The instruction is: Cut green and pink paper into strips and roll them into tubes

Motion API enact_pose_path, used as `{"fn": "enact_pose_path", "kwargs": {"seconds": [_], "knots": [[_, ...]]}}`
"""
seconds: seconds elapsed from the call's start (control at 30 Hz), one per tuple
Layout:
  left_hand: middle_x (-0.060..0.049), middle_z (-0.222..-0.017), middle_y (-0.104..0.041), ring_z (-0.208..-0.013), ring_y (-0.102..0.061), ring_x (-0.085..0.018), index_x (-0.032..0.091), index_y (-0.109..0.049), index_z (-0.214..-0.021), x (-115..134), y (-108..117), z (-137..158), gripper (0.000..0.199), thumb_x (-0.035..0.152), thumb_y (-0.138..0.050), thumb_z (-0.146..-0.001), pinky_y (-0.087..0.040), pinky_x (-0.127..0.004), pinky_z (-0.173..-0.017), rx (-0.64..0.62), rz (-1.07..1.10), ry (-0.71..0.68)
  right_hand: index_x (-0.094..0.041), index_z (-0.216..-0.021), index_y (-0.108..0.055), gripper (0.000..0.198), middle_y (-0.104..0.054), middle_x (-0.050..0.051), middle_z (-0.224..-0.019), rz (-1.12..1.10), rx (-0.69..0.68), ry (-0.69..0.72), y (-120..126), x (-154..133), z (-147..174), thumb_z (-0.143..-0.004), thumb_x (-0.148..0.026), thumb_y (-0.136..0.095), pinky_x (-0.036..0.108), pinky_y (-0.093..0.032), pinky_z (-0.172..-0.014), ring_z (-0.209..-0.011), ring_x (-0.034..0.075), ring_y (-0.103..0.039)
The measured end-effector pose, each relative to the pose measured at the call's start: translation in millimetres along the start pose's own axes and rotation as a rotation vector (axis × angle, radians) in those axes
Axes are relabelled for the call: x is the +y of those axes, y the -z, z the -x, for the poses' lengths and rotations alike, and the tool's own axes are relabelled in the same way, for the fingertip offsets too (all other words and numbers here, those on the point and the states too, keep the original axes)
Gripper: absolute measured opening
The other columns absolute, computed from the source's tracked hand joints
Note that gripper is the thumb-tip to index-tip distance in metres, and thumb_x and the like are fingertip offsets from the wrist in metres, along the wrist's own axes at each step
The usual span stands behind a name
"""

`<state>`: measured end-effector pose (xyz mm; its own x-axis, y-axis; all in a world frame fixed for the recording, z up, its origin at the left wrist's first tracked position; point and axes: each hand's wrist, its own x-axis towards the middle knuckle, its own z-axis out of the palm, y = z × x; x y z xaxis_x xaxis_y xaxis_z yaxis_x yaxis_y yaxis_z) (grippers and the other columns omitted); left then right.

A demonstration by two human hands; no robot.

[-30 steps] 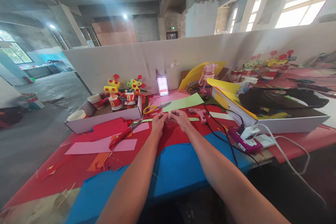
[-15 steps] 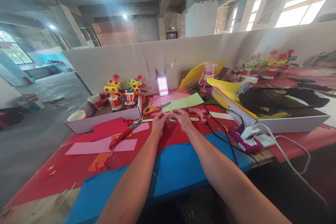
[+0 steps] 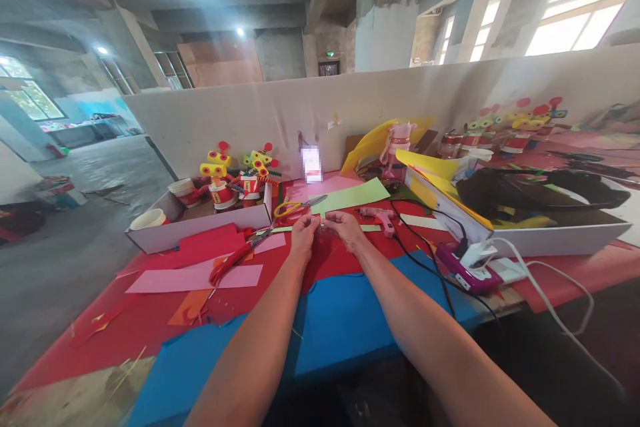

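Left hand (image 3: 303, 235) and right hand (image 3: 347, 228) sit adjacent at frame centre, fingers curled inward; closure and grip contents cannot be determined. Green sheet (image 3: 354, 196) lies just above; pink glue gun (image 3: 385, 219), to the right.

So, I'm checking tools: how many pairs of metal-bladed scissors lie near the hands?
2: yellow-handled scissors beyond the left hand; red-handled scissors farther left, partly over pink paper. Others may be hidden.

L forearm (image 3: 253, 330) at 7 o'clock, bare, broad low down, tapering to a slim wrist! R forearm (image 3: 415, 317) at 5 o'clock, bare too, approx. same taper. L hand (image 3: 303, 235) and R hand (image 3: 346, 228), just off centre twd 6 o'clock, both bare; nail detail's too sm. to tell.
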<state>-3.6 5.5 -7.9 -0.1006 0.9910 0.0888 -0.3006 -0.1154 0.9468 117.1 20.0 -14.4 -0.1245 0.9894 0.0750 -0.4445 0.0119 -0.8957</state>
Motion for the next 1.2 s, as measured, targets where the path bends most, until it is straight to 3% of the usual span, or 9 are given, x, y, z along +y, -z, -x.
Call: {"fn": "enact_pose_path", "kwargs": {"seconds": [0.23, 0.5, 0.93, 1.2], "knots": [[0.008, -0.049, -0.049, -0.039, -0.041, -0.007, 0.018, -0.052, -0.069, -7, 4, -7, 0.034, 0.042, -0.076, -0.061, -0.031, -0.018, -0.037, 0.006, -0.056, -0.034, -0.018, -0.081, -0.068, 0.036, -0.071, -0.001, -0.072, 0.042, 0.000, -0.025, 0, -2, 2, -0.051, -0.028, -0.085, 0.029, -0.055, -0.069, -0.063, 0.013, -0.065], [0.008, -0.051, -0.050, -0.041, -0.043, -0.007, 0.018, -0.053, -0.068, -6, 3, -7, 0.032, 0.040, -0.076, -0.061, -0.034, -0.019, -0.039, -0.020, -0.069, -0.048, -0.016, -0.071, -0.068, 0.032, -0.069, 0.000, -0.065, 0.093, 0.003, 0.028, -1, -4, 5, -0.047, -0.030, -0.086, 0.029, -0.054, -0.066, -0.058, 0.013, -0.062], [0.006, -0.053, -0.053, -0.041, -0.043, -0.007, 0.018, -0.056, -0.070, -2, 3, -2, 0.029, 0.038, -0.075, -0.062, -0.035, -0.019, -0.041, -0.043, -0.051, -0.002, -0.016, -0.075, -0.067, 0.035, -0.070, 0.000, -0.073, 0.092, 0.014, 0.112, -4, -3, 16, -0.049, -0.034, -0.082, 0.028, -0.049, -0.073, -0.068, 0.013, -0.062], [0.006, -0.048, -0.051, -0.040, -0.042, -0.007, 0.018, -0.054, -0.067, 1, 4, 3, 0.036, 0.044, -0.075, -0.058, -0.033, -0.019, -0.039, -0.029, -0.054, -0.044, -0.017, -0.077, -0.068, 0.037, -0.072, 0.002, -0.074, 0.127, 0.006, 0.161, -6, 3, 10, -0.050, -0.037, -0.082, 0.030, -0.049, -0.073, -0.069, 0.016, -0.063]]}}
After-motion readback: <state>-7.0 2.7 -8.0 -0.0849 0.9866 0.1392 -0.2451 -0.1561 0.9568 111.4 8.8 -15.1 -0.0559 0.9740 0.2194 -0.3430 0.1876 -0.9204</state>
